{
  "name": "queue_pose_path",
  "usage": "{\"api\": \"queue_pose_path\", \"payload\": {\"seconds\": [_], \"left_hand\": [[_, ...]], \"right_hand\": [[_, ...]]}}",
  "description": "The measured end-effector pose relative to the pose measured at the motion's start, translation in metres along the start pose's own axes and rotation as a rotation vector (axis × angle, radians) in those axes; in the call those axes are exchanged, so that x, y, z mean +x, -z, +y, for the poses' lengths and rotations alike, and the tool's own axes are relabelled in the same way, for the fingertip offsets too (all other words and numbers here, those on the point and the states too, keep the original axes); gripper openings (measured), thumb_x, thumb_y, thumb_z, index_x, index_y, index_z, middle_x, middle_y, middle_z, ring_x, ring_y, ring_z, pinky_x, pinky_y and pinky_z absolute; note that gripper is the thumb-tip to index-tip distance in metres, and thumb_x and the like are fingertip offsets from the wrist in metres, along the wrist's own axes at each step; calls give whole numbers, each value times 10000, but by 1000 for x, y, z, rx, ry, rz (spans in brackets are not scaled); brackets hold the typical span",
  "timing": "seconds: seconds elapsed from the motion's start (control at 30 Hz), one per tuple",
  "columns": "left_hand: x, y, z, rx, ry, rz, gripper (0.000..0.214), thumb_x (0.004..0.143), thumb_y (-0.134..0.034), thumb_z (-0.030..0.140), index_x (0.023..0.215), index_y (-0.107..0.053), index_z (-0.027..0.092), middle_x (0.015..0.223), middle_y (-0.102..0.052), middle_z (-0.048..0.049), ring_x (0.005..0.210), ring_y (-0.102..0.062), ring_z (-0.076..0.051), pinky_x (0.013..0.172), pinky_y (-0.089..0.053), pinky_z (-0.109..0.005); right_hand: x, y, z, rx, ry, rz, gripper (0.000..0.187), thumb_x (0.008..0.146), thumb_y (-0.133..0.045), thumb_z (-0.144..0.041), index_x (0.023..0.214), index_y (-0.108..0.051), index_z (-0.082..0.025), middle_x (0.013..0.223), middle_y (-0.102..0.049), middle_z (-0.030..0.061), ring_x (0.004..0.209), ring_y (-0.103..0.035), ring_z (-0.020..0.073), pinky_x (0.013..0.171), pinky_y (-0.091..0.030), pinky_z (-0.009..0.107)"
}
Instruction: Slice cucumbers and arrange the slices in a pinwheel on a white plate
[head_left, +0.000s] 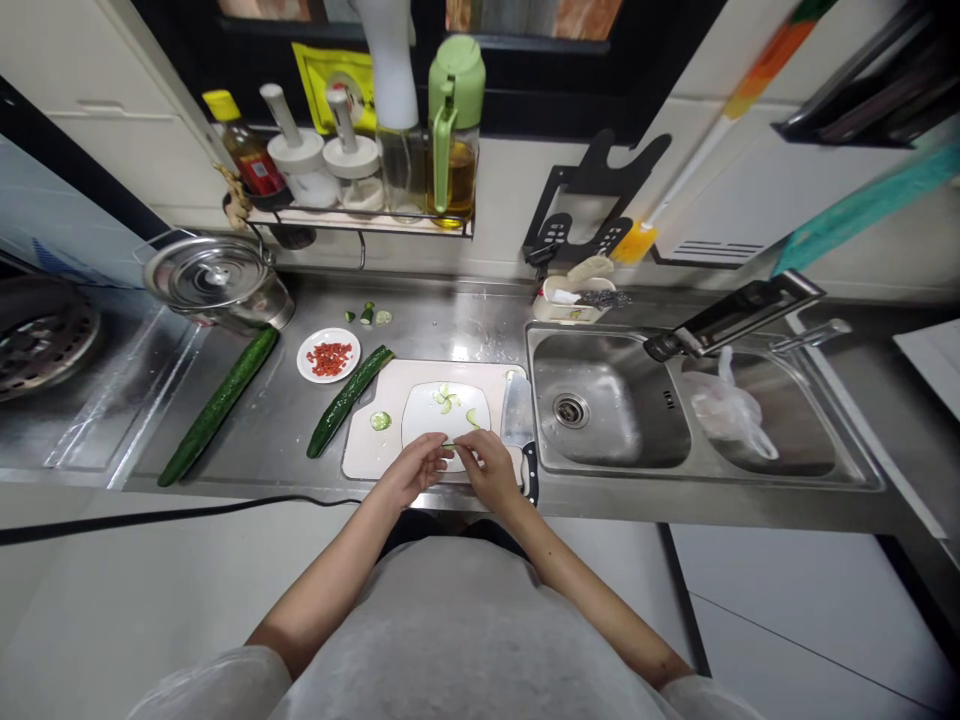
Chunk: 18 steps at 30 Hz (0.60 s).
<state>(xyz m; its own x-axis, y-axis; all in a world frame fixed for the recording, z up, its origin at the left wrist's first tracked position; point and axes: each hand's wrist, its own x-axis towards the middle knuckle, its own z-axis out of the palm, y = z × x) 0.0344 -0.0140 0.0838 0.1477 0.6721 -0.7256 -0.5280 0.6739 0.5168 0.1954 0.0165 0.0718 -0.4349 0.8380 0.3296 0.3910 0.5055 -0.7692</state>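
My left hand [417,466] and my right hand [484,462] meet at the near edge of a white square plate [420,418] on a pale cutting board [390,385]. Both hands pinch a thin green cucumber slice [450,444] between their fingertips. A few cucumber slices [448,398] lie on the plate, and one round slice [380,421] lies on the board beside it. A cleaver [519,420] with a black handle rests on the board's right side, next to my right hand.
Two whole cucumbers [217,405] [346,399] lie on the steel counter left of the board. A small dish of chopped red chilli [328,356], a lidded pot [214,277] and a rack of bottles [360,215] stand behind. A double sink [611,420] is at right.
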Motion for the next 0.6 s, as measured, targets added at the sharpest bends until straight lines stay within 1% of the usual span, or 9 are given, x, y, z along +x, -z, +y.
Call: {"api": "queue_pose_path", "payload": {"seconds": [0.2, 0.27, 0.33, 0.4, 0.5, 0.6], "left_hand": [[-3, 1, 7, -4, 98, -26, 430, 679, -742, 437, 995, -555, 213, 743, -606, 3, 564, -528, -66, 431, -271, -149], [-3, 1, 8, 7, 134, -51, 423, 696, -729, 438, 1013, -559, 217, 721, -597, 6, 549, -523, -68, 427, -268, -148], [-3, 2, 8, 6, 141, -83, 419, 707, -722, 428, 1033, -563, 217, 713, -592, 8, 550, -525, -68, 433, -276, -148], [-3, 1, 10, -13, 95, -93, 443, 695, -741, 379, 1066, -557, 223, 748, -606, 4, 583, -544, -68, 459, -296, -148], [-3, 0, 14, -13, -17, -74, 530, 653, -781, 298, 1119, -537, 238, 819, -629, -1, 658, -580, -73, 511, -318, -152], [-4, -2, 20, 56, -127, -56, 569, 628, -796, 305, 1131, -537, 244, 792, -622, 13, 690, -588, -87, 549, -322, -170]], "right_hand": [[4, 8, 0, -97, 99, 6, 180, 917, -482, -236, 962, -656, -245, 830, -615, 47, 794, -541, 172, 712, -454, 317], [5, 11, 1, -139, 124, 7, 186, 912, -490, -232, 982, -661, -255, 856, -620, 53, 811, -539, 177, 702, -456, 314], [6, 13, 1, -175, 150, -2, 197, 909, -494, -229, 1005, -661, -266, 877, -625, 56, 833, -538, 183, 703, -457, 319], [7, 14, 2, -189, 168, -13, 201, 908, -492, -222, 1015, -657, -267, 889, -629, 58, 842, -539, 187, 711, -459, 325], [10, 14, 2, -159, 165, -12, 183, 907, -490, -216, 997, -647, -246, 895, -630, 63, 851, -545, 188, 735, -464, 332], [13, 13, 1, -69, 140, -28, 154, 910, -487, -227, 971, -629, -230, 885, -633, 58, 868, -563, 186, 774, -460, 344]]}}
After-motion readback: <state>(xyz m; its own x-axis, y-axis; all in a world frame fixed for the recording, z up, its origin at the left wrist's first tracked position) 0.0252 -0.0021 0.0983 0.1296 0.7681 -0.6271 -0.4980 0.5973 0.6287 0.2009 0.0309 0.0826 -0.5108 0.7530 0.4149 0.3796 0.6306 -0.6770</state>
